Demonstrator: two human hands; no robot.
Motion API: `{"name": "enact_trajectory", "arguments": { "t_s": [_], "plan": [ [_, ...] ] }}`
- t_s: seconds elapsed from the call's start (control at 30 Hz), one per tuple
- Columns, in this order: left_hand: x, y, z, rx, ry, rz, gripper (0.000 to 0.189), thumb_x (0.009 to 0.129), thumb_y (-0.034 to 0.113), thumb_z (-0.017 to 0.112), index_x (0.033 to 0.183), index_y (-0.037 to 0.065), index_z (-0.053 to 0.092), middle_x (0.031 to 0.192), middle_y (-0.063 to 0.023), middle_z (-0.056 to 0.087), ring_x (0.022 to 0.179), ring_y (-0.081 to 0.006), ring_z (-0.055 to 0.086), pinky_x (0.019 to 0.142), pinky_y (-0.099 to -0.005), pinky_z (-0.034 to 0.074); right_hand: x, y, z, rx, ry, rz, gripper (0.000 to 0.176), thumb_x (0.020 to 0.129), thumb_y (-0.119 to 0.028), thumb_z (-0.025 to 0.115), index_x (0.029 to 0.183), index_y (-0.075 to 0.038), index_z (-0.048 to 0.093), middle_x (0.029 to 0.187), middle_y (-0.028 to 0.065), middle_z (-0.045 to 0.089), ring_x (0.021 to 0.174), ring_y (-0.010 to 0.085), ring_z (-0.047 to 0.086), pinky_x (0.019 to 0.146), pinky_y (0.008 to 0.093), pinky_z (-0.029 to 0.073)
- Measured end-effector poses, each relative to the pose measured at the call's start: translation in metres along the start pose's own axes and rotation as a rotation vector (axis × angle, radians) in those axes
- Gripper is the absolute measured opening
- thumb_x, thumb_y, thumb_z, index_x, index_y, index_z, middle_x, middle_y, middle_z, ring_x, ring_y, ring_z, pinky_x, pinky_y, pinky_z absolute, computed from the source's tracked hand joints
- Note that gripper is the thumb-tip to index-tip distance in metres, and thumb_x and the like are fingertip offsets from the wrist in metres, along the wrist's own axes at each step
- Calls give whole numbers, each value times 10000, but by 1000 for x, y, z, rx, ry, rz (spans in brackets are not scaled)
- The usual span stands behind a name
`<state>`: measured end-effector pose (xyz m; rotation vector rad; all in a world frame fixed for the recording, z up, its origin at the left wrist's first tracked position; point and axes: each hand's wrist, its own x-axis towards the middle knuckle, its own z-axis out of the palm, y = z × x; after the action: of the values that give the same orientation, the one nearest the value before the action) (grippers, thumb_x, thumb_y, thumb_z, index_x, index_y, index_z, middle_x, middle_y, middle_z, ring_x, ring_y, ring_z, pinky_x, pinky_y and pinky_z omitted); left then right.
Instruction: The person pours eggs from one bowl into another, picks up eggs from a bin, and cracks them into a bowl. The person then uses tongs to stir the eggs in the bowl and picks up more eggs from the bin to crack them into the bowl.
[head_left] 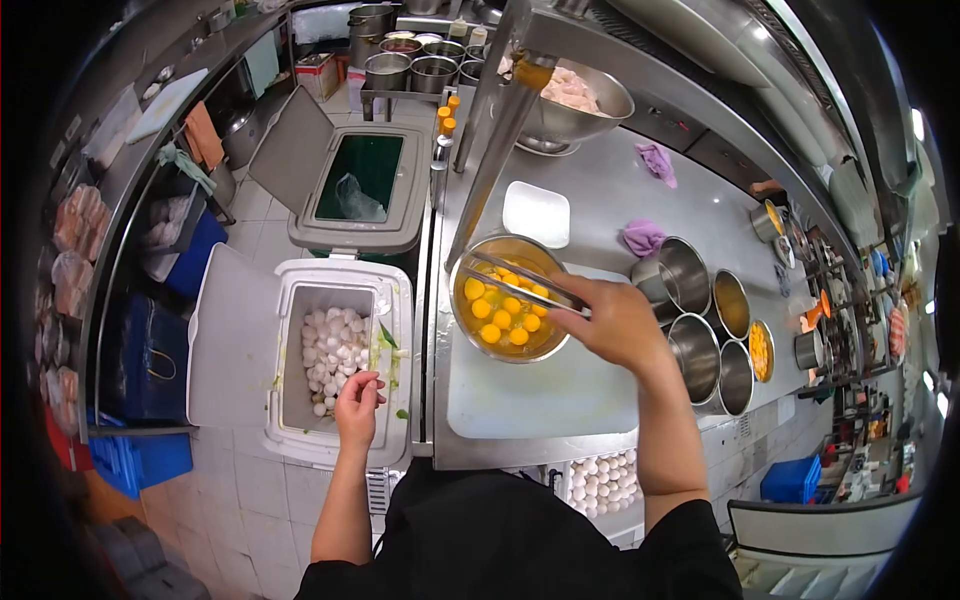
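My right hand (615, 320) grips metal tongs (530, 276), whose two arms reach over a steel bowl (555, 345). Several whole egg yolks (502, 318) lie in clear egg white inside that bowl. The bowl rests at the upper left of a pale cutting board (530, 395). Over the right inner edge of a lidded bin (290, 400) hangs my left hand (358, 408), its fingers loosely bent and apart, with nothing visible in them. White eggshells (335, 345) are heaped in the bin below it.
A white tray (537, 213) lies beyond the bowl. Several steel pots (695, 355) stand right of my right arm, with purple cloths (643, 238) behind. A shelf post (500, 150) rises near the bowl. White eggs (603, 485) sit below the counter. A second bin (355, 240) stands open.
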<state>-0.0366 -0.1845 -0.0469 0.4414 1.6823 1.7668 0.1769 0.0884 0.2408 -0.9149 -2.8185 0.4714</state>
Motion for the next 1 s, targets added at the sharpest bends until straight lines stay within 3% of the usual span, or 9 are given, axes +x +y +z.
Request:
{"name": "enact_trajectory", "arguments": {
  "t_s": [0.23,0.33,0.53,0.67,0.73,0.87,1.0],
  "plan": [
    [2,-12,-9,71,38,-17,164,986,108,580,1107,20,648,913,-69,691,690,-103,620,623,-232,504,-18,61,51,-152,-257,177,406,846,-362,670,1188,-145,696,899,115,740,862,335,697,777,458,536],
    [9,-15,-5,49,32,6,166,985,108,580,1107,18,647,909,-68,691,684,-102,619,624,-229,504,-21,65,54,-198,-305,150,400,849,-365,669,1192,-161,697,904,109,742,880,329,696,794,454,534],
    [16,-14,3,54,35,5,155,982,102,577,1095,16,639,904,-63,693,665,-97,616,604,-221,485,-36,67,22,-222,-342,52,379,828,-343,704,1163,-166,715,849,95,733,809,313,692,747,427,532],
    [12,-14,3,54,28,8,150,981,99,574,1090,21,640,902,-60,693,665,-94,615,594,-218,475,-33,64,9,-161,-319,133,376,839,-355,687,1171,-180,707,890,111,736,875,320,694,794,452,532],
    [11,-11,3,73,22,-51,160,984,74,561,1104,5,641,924,-68,675,722,-96,605,663,-236,503,-23,61,12,-193,-306,182,378,828,-351,683,1158,-171,712,910,129,734,885,326,692,798,456,531],
    [15,-15,3,75,23,-65,167,984,75,562,1112,0,640,929,-70,674,730,-97,606,662,-238,510,-6,70,39,-261,-278,174,403,821,-359,676,1169,-157,704,927,142,733,896,332,692,804,459,532],
    [18,-21,0,44,49,9,149,983,101,574,1086,23,647,896,-54,689,663,-93,614,589,-215,474,0,72,50,-257,-335,157,440,819,-364,665,1202,-150,686,947,141,735,924,338,690,822,452,534]
  ]
}}
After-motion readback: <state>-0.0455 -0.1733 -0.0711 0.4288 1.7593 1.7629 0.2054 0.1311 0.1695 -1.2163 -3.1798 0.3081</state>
